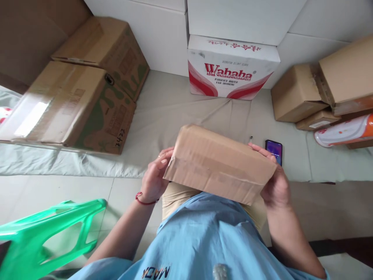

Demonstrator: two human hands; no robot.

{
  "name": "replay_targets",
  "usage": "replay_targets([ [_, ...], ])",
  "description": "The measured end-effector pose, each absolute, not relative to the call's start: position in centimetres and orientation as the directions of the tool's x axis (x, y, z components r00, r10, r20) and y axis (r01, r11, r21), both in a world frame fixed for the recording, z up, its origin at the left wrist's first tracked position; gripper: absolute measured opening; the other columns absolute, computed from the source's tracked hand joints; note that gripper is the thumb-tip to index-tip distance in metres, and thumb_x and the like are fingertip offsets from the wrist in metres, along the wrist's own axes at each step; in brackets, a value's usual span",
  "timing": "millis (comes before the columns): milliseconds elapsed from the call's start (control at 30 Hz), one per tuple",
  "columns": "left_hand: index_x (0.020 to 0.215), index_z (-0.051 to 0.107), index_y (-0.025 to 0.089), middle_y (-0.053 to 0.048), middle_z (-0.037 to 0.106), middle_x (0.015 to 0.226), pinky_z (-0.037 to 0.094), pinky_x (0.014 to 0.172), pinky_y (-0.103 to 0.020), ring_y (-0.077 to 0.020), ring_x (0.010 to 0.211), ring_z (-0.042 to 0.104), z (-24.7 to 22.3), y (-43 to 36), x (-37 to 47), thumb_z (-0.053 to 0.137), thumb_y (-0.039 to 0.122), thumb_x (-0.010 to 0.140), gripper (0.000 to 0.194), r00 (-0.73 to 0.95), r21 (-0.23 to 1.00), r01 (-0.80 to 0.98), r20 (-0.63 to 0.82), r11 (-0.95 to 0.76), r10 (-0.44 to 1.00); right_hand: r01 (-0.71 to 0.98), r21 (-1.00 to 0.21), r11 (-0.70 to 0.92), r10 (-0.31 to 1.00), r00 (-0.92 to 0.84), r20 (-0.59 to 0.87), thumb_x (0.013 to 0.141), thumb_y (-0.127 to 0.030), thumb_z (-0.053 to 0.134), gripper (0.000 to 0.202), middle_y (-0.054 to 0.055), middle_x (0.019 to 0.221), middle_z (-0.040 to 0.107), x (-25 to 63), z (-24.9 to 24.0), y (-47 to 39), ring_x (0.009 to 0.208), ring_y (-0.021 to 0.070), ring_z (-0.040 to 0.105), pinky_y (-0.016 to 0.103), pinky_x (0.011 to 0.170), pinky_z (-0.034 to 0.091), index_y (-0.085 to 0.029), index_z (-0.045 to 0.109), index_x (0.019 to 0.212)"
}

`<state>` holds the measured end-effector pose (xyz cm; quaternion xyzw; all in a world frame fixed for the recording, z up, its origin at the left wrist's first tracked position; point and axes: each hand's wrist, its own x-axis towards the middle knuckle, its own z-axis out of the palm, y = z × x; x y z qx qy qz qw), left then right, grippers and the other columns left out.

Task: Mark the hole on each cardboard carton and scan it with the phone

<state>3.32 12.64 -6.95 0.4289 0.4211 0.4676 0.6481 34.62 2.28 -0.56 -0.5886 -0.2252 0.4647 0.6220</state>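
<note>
A plain brown cardboard box (221, 163) is held up in front of my body, tilted down toward the right. My left hand (157, 171) grips its left end, with the fingers along the edge. At the opposite end, my right hand (275, 179) holds the right corner, its fingertips showing behind the far edge. Parts of both hands are hidden by the box. Close to my right hand, a smartphone (274, 151) with a lit screen lies on the cloth-covered surface (163, 105).
Large printed cartons (70, 101) stand at the left. A white Wahaba water carton (230, 70) is against the back wall. Brown boxes (300, 91) and an orange-and-white cylinder (344, 130) lie at the right. A green plastic stool (58, 229) stands on the floor at lower left.
</note>
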Motion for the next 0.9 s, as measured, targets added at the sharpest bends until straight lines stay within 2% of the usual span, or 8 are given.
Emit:
replay_targets([
  [100, 0.096, 0.083, 0.024, -0.009, 0.082, 0.115, 0.065, 0.107, -0.05, -0.0409, 0.138, 0.068, -6.1, 12.4, 3.9, 0.069, 0.065, 0.095, 0.043, 0.22, 0.904, -0.315, -0.226, 0.288, 0.949, -0.253, -0.966, -0.053, 0.87, 0.463, -0.169, 0.095, -0.064, 0.074, 0.046, 0.004, 0.167, 0.06, 34.3, 0.0, 2.3, 0.164, 0.0337, 0.045, 0.056, 0.136, 0.035, -0.033, 0.081, 0.129],
  [200, 0.106, 0.083, 0.027, -0.007, 0.083, 0.108, 0.065, 0.109, -0.051, -0.0397, 0.139, 0.068, -5.9, 12.4, 4.2, 0.071, 0.067, 0.096, 0.043, 0.173, 0.895, -0.342, -0.239, 0.286, 0.955, -0.243, -0.97, -0.009, 0.884, 0.451, -0.121, 0.092, -0.057, 0.08, 0.057, 0.001, 0.17, 0.057, 34.0, 0.1, 2.2, 0.167, 0.0303, 0.04, 0.055, 0.141, 0.025, -0.037, 0.072, 0.145],
  [333, 0.11, 0.083, 0.024, -0.01, 0.084, 0.11, 0.063, 0.114, -0.053, -0.0415, 0.144, 0.066, -6.3, 12.9, 3.7, 0.066, 0.082, 0.094, 0.062, 0.211, 0.899, -0.313, -0.25, 0.308, 0.945, -0.224, -0.975, -0.01, 0.927, 0.364, -0.093, 0.092, -0.053, 0.083, 0.07, 0.001, 0.174, 0.051, 33.8, 0.0, 1.6, 0.161, 0.032, 0.049, 0.053, 0.134, 0.04, -0.04, 0.063, 0.157],
  [433, 0.111, 0.084, 0.023, -0.012, 0.084, 0.113, 0.062, 0.116, -0.055, -0.0425, 0.143, 0.066, -7.1, 13.1, 3.0, 0.064, 0.087, 0.091, 0.07, 0.241, 0.872, -0.324, -0.298, 0.366, 0.924, -0.183, -0.983, -0.002, 0.971, 0.235, -0.046, 0.097, -0.047, 0.081, 0.063, 0.001, 0.179, 0.044, 33.4, 0.2, 1.0, 0.159, 0.0326, 0.051, 0.049, 0.13, 0.048, -0.039, 0.065, 0.157],
  [567, 0.114, 0.084, 0.024, -0.012, 0.085, 0.113, 0.062, 0.114, -0.055, -0.0409, 0.139, 0.07, -8.0, 12.8, 2.4, 0.067, 0.079, 0.094, 0.061, 0.217, 0.837, -0.345, -0.37, 0.425, 0.903, -0.043, -0.997, 0.066, 0.985, 0.163, 0.058, 0.098, -0.033, 0.081, 0.058, -0.002, 0.182, 0.038, 32.2, 0.6, 0.7, 0.165, 0.0307, 0.045, 0.045, 0.128, 0.051, -0.041, 0.067, 0.155],
  [700, 0.115, 0.084, 0.027, -0.009, 0.085, 0.113, 0.064, 0.112, -0.052, -0.0382, 0.136, 0.072, -8.4, 12.3, 1.7, 0.068, 0.076, 0.094, 0.056, 0.162, 0.826, -0.364, -0.399, 0.43, 0.903, 0.055, -0.992, 0.11, 0.973, 0.199, 0.119, 0.094, -0.031, 0.087, 0.065, 0.0, 0.179, 0.042, 31.3, 0.5, 0.9, 0.164, 0.029, 0.045, 0.045, 0.129, 0.05, -0.043, 0.066, 0.154],
  [800, 0.111, 0.085, 0.031, -0.006, 0.086, 0.113, 0.064, 0.112, -0.052, -0.0369, 0.135, 0.073, -8.3, 12.1, 1.1, 0.071, 0.075, 0.093, 0.05, 0.112, 0.842, -0.385, -0.363, 0.377, 0.925, -0.007, -0.997, 0.081, 0.964, 0.256, 0.076, 0.086, -0.035, 0.094, 0.067, 0.002, 0.175, 0.047, 31.7, 0.1, 1.1, 0.163, 0.0291, 0.046, 0.045, 0.132, 0.047, -0.042, 0.07, 0.148],
  [900, 0.104, 0.086, 0.032, -0.006, 0.085, 0.112, 0.062, 0.116, -0.057, -0.0408, 0.14, 0.069, -7.6, 11.8, 1.1, 0.083, 0.072, 0.084, 0.045, 0.157, 0.875, -0.381, -0.258, 0.299, 0.953, -0.138, -0.99, -0.009, 0.959, 0.28, -0.048, 0.092, -0.045, 0.087, 0.052, 0.004, 0.17, 0.054, 32.8, -0.7, 0.8, 0.164, 0.031, 0.045, 0.049, 0.133, 0.044, -0.037, 0.074, 0.142],
])
